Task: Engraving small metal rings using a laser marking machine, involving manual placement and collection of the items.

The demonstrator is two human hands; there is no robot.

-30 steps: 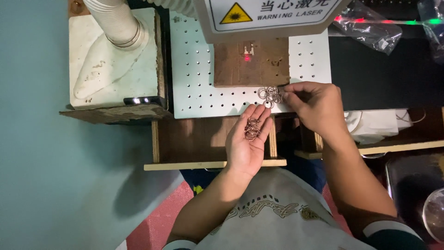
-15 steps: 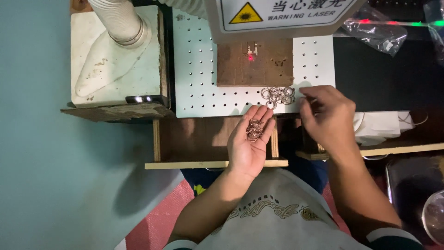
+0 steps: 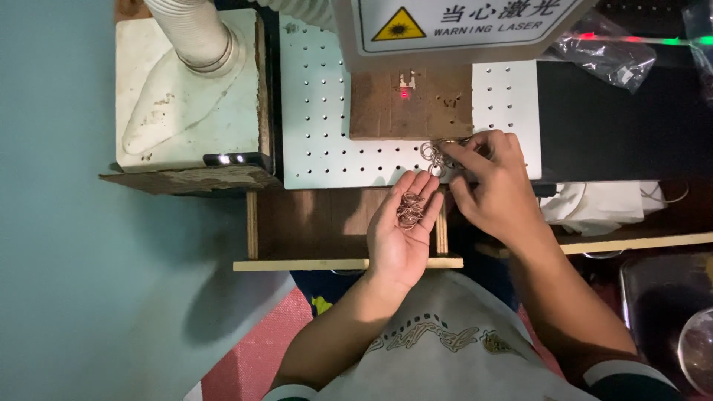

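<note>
My left hand is palm up below the white perforated plate, cupping a small heap of copper-coloured metal rings. My right hand rests at the plate's front edge, its fingertips pinching at a loose cluster of silver rings lying there. Just behind them sits a brown wooden block with a small metal piece and a red laser dot on it.
A laser head with a yellow warning sign hangs over the block. A white box with a ribbed hose stands at the left. A wooden shelf lies beneath my hands. Crumpled plastic bag at the right.
My right hand has shifted slightly left along the plate's edge onto the silver rings. My left hand has stayed palm up with its rings.
</note>
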